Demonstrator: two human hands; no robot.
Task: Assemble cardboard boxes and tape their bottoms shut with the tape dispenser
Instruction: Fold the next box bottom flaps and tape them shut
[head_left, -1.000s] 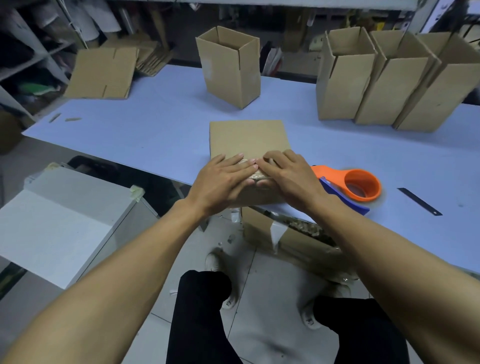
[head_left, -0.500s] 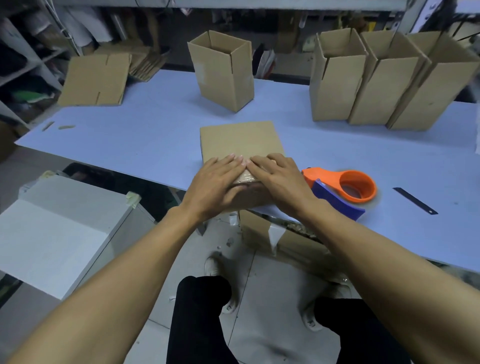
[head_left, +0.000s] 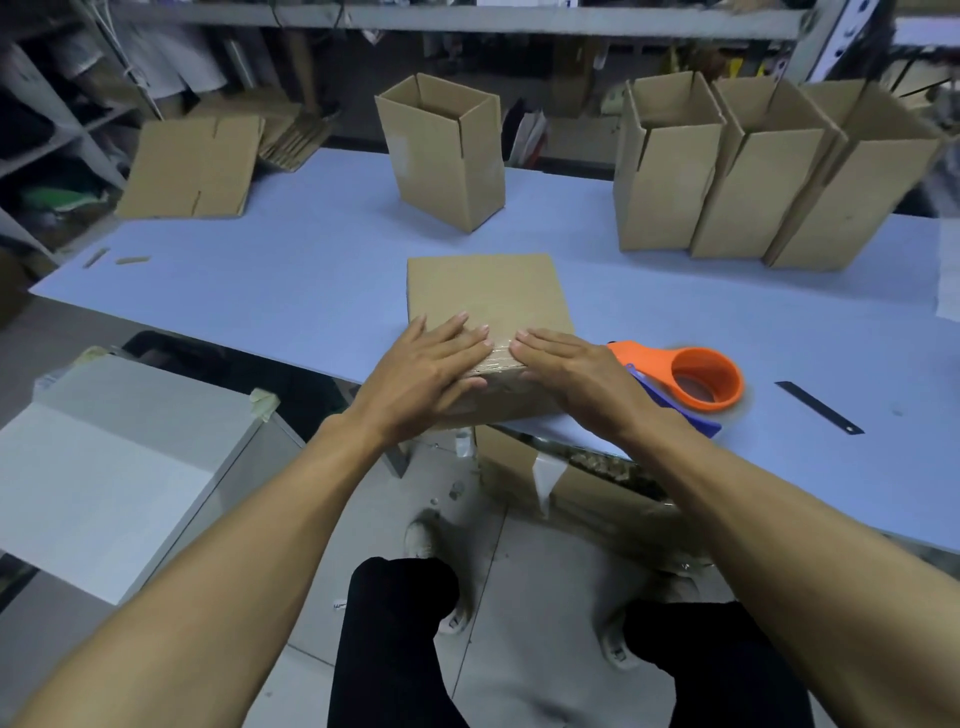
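A cardboard box (head_left: 488, 293) lies on its side at the near edge of the blue table (head_left: 291, 291), its taped bottom end facing me. My left hand (head_left: 426, 371) lies flat with straight fingers on the box's near top edge, over the clear tape. My right hand (head_left: 569, 374) presses flat on the same edge, just to the right; the fingertips of the two hands are slightly apart. The orange tape dispenser (head_left: 696, 382) with a blue blade guard rests on the table right of my right hand, untouched.
One open assembled box (head_left: 447, 156) stands at the table's back centre and three more (head_left: 748, 171) at the back right. Flat cardboard blanks (head_left: 192, 166) lie at the back left. A black blade strip (head_left: 818, 414) lies at the right. A white cabinet (head_left: 104, 467) stands lower left.
My hands have slid apart along the taped edge; earlier their fingertips overlapped at the middle. The box and dispenser have not moved.
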